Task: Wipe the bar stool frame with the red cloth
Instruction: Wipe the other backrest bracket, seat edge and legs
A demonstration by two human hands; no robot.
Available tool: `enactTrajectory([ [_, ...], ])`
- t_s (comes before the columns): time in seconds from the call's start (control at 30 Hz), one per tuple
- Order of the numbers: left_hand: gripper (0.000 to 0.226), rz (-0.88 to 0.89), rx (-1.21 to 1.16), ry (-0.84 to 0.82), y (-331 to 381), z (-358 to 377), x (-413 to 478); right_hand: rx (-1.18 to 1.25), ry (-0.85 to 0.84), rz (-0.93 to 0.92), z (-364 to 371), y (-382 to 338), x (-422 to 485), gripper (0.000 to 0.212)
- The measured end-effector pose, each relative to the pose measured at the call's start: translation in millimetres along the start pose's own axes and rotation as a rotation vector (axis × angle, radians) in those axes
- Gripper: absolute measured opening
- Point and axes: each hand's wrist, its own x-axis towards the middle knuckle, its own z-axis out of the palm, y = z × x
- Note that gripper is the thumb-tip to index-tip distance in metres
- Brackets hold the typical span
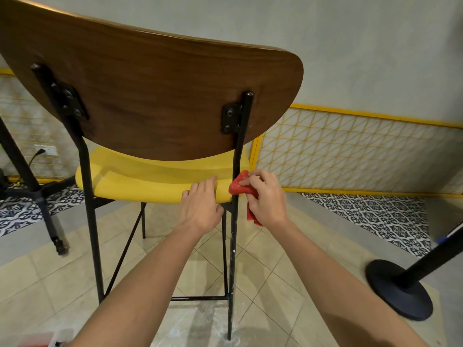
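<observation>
r hand (265,196) grips red cloth (238,187) at frame (234,246); l hand (200,209) flat on seat (150,181).

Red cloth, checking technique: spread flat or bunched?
Bunched. The right hand grips the red cloth crumpled against the black frame post, one end hanging below.

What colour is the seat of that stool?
Yellow; the seat shows best in the head view, below the brown wooden backrest.
</observation>
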Motion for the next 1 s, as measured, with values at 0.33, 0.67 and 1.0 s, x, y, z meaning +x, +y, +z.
enactTrajectory([
  [0.33,0.073,0.046,-0.004,0.000,-6.7,-0.5,-1.0,-0.260,-0.156,-0.325,10.7,-8.2,8.7,0.035],
  [0.67,0.078,0.069,-0.012,-0.032,-12.9,-1.4,-1.5,-0.244,-0.119,-0.313,9.5,1.0,7.5,0.035],
  [1.0,0.075,0.061,-0.024,-0.031,-13.2,0.3,-0.9,-0.258,-0.169,-0.304,16.7,11.4,-8.1,0.036],
])
